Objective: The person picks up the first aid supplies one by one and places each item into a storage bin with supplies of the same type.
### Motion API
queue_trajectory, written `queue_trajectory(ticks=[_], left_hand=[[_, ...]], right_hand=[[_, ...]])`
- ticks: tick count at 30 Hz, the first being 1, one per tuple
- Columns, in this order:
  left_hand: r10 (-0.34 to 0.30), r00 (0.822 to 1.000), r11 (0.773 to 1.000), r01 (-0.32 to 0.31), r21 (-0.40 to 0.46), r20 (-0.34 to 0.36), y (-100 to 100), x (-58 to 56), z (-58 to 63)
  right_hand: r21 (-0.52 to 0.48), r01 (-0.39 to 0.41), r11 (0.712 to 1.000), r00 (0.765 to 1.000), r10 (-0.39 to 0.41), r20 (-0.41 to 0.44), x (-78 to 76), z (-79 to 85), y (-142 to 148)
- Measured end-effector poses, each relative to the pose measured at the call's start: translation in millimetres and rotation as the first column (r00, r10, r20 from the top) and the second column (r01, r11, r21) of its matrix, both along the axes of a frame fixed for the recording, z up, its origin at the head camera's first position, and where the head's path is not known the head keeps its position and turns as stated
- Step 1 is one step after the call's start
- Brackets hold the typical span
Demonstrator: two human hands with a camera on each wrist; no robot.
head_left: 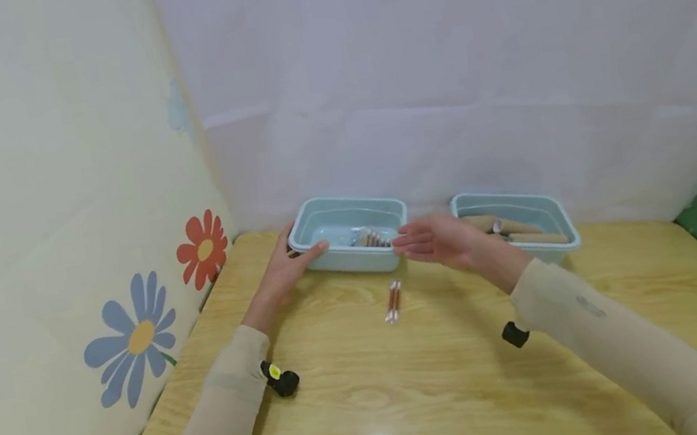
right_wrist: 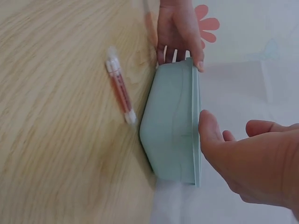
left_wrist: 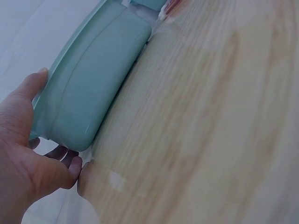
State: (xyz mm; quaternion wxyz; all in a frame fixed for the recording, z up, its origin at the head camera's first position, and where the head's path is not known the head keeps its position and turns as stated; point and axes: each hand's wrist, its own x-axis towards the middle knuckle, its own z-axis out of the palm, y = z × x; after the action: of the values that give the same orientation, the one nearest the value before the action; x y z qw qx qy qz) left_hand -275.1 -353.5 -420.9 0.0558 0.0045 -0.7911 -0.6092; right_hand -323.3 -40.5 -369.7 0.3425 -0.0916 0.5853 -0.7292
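Observation:
A light blue plastic tub (head_left: 349, 260) stands on the table by the back wall, with several small white-tipped sticks (head_left: 375, 239) inside near its right end. My left hand (head_left: 283, 266) holds the tub's left end; in the left wrist view its thumb lies on the rim and its fingers bend round the end wall (left_wrist: 88, 79). My right hand (head_left: 440, 240) hovers at the right end, fingers loosely extended, holding nothing; the right wrist view shows it beside the rim. In front of the tub lie a few slim red-brown swab-like sticks (head_left: 393, 301) with white ends.
A second light blue tub (head_left: 554, 255) stands to the right, partly behind my right forearm, containing brown rolled or tube-like pieces (head_left: 537, 238) and a small white-ended item. A white-covered wall (head_left: 412, 144) rises behind both tubs. A flower-decorated wall (head_left: 110, 213) borders the table's left edge.

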Motion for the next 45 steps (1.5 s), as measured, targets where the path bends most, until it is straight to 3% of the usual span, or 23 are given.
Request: queue_trajectory(ticks=[5, 9, 17, 27, 33, 39, 45], left_hand=[[0.002, 1.000, 1.000, -0.002, 0.014, -0.008, -5.0, -3.7, -5.1], [0.001, 1.000, 1.000, -0.001, 0.000, 0.001, -3.8, 2.2, 2.6], [0.004, 1.000, 0.999, -0.004, -0.032, 0.000, -3.7, 1.6, 4.5], [-0.004, 1.000, 1.000, 0.004, -0.021, -0.009, -4.5, 1.5, 6.9], [0.001, 1.000, 1.000, -0.001, -0.022, -0.003, -3.4, 3.3, 7.6], [0.000, 1.000, 1.000, 0.000, -0.010, -0.003, -2.5, 4.5, 9.0], [-0.006, 1.000, 1.000, 0.006, 0.008, -0.020, -2.5, 2.7, 9.0]], right_hand=[[0.062, -0.042, 0.997, 0.998, 0.044, -0.042, 3.0, -10.4, 5.2], [0.135, -0.067, 0.989, 0.993, 0.080, -0.089, 4.8, -19.1, 4.4], [0.236, -0.064, 0.970, 0.988, 0.095, -0.120, 9.1, -33.4, 2.5], [0.369, -0.035, 0.929, 0.957, 0.137, -0.255, 13.8, -46.0, -4.8], [0.462, 0.020, 0.887, 0.946, 0.134, -0.297, 15.2, -55.1, -12.9], [0.552, 0.064, 0.832, 0.933, 0.147, -0.329, 17.4, -52.9, -22.4], [0.664, 0.119, 0.738, 0.862, 0.256, -0.438, 17.4, -51.1, -33.0]])
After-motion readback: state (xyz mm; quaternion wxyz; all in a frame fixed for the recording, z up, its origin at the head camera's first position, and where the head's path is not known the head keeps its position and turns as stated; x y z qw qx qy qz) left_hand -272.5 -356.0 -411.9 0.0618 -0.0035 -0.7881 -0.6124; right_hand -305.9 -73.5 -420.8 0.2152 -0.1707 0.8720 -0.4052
